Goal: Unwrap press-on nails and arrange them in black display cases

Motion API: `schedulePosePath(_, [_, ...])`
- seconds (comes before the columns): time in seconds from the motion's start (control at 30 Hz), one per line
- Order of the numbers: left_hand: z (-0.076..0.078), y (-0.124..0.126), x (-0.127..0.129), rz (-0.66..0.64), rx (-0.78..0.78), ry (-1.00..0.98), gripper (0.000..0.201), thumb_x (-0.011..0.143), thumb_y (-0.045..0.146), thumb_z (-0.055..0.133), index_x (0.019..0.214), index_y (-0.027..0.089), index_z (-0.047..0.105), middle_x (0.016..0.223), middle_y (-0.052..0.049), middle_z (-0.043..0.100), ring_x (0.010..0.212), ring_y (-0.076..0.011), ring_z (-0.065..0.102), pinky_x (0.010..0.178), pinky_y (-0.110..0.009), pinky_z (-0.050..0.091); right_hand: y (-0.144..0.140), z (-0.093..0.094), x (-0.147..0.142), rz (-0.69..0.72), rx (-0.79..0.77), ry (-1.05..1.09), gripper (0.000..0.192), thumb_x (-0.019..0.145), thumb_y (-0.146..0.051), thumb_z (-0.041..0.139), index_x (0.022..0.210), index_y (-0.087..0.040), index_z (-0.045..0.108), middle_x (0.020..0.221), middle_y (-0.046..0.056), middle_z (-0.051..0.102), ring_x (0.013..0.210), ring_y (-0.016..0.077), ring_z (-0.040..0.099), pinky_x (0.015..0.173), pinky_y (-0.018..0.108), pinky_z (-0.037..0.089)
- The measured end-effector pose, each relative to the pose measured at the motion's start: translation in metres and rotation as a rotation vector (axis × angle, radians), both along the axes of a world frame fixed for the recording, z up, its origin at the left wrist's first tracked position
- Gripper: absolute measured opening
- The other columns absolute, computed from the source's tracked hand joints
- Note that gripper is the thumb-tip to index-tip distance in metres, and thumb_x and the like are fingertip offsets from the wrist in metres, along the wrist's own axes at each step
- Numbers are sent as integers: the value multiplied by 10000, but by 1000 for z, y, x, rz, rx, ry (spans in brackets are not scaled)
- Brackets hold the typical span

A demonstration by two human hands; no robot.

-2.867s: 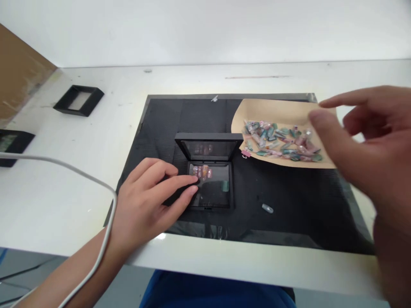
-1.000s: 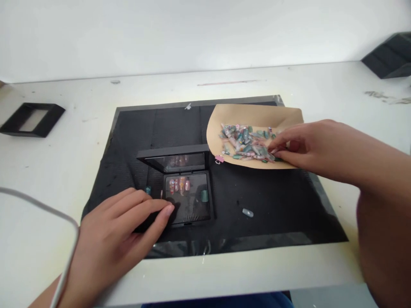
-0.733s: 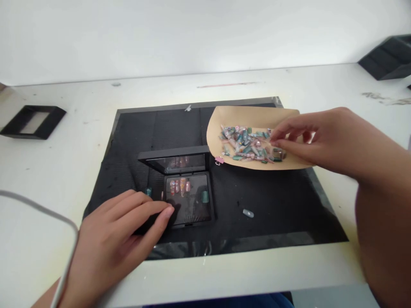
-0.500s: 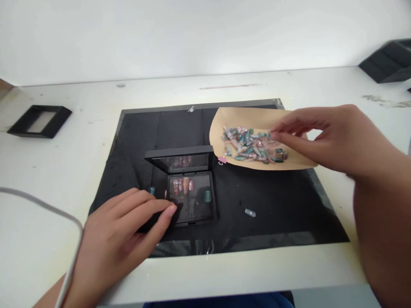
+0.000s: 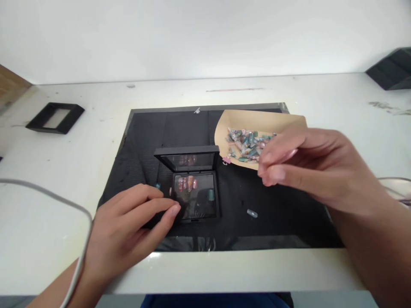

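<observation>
A small black case [image 5: 217,192] with a raised mirror lid [image 5: 192,149] stands on the black mat. Inside it several pink decorated false nails [image 5: 189,183] lie in a row, with a teal false nail [image 5: 210,195] at the right. My left hand [image 5: 138,222] has thumb and index finger closed at the case's left edge, gripping it. My right hand [image 5: 308,167] is in a pinch in front of the paper tray [image 5: 272,117]; a pinkish bit that looks like a false nail shows at its fingertips, partly hidden. Many mixed false nails [image 5: 245,143] fill the tray.
A pale grey false nail [image 5: 252,213] lies on the black mat [image 5: 183,128]. A pink clip [image 5: 226,161] is by the tray. Black frames stand at left [image 5: 55,118] and far right [image 5: 393,70]. A white cable [image 5: 58,196] crosses my left wrist.
My right hand has drawn back from over the tray's false nails toward me, with fingers pinched. My left hand stays at the case. The whole view has shifted slightly.
</observation>
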State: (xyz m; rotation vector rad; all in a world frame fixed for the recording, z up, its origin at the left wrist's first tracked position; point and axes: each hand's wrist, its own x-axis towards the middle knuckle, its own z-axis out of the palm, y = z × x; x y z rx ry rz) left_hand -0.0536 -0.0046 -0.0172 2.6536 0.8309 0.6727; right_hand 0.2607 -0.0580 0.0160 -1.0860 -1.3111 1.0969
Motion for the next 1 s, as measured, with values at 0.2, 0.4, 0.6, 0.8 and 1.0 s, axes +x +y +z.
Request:
schedulePosePath(0.2, [4,1,4,-23,20,-14,60,912,159,676,941,211,686,872,9,656,745,-91,624,668,-210,500,-4,-10,-28,227,-94,227,375,627,19,836,851,-282,838,692,-26,735,546,87,616,456,192,472])
schedulePosePath(0.4, [3,1,4,-64,31,-24,80,907,149,681,954,213,679,861,-1,668,740,-107,625,656,-236,503,-3,-20,-40,302,-145,259,290,733,-152,850,960,-333,841,683,-7,763,535,110,674,485,199,555])
schedulePosePath(0.6, [3,1,7,-77,42,-46,41,913,170,673,911,210,678,811,-6,659,714,-115,626,628,-251,504,-2,-24,-43,246,-239,128,135,843,-199,761,922,-265,848,605,-4,709,491,95,637,435,178,533])
schedulePosePath(0.8, [4,-1,8,-97,50,-81,34,906,176,677,898,208,685,806,-8,667,676,-108,599,606,-261,483,2,-30,-47,218,-237,59,46,819,-251,797,834,-223,830,680,13,725,468,71,562,397,179,465])
schedulePosePath(1.0, [3,-1,8,-129,36,-66,61,888,157,698,912,213,690,822,-5,660,717,-120,569,661,-284,483,1,-36,-52,194,-205,-109,95,835,-308,776,831,-214,782,648,-10,669,513,93,536,444,219,426])
